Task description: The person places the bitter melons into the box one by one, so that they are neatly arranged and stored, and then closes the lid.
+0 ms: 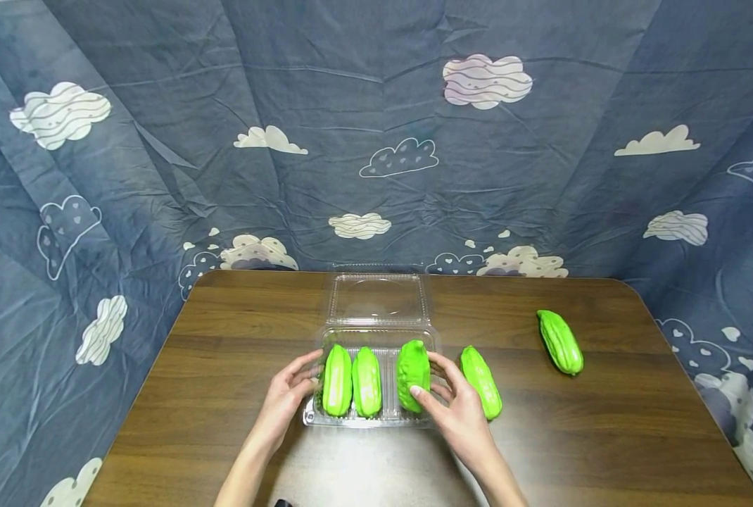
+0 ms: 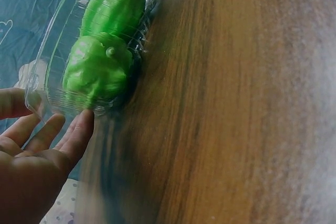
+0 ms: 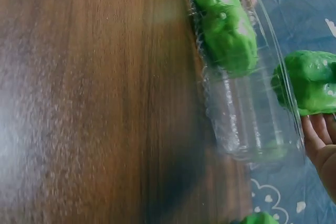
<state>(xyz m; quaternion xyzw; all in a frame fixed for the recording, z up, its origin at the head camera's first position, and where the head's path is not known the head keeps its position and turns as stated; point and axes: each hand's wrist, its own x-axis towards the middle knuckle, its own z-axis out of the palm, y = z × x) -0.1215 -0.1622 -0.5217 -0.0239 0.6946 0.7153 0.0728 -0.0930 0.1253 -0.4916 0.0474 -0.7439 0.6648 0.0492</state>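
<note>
Right hand (image 1: 459, 405) grips a green vegetable (image 1: 412, 373) between thumb and fingers, over the right part of the clear container (image 1: 389, 384). Left hand (image 1: 288, 391): fingers extended, touching the container's left end. Two similar vegetables (image 1: 366, 382) inside, side by side; two loose vegetables (image 1: 481, 384) on table (image 1: 224, 366), right.

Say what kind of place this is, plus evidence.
Probably a staged tabletop workspace; the wider room can't be told. A cloud-print fabric backdrop hangs behind a wood-grain table, where a clear plastic container lies open.
</note>
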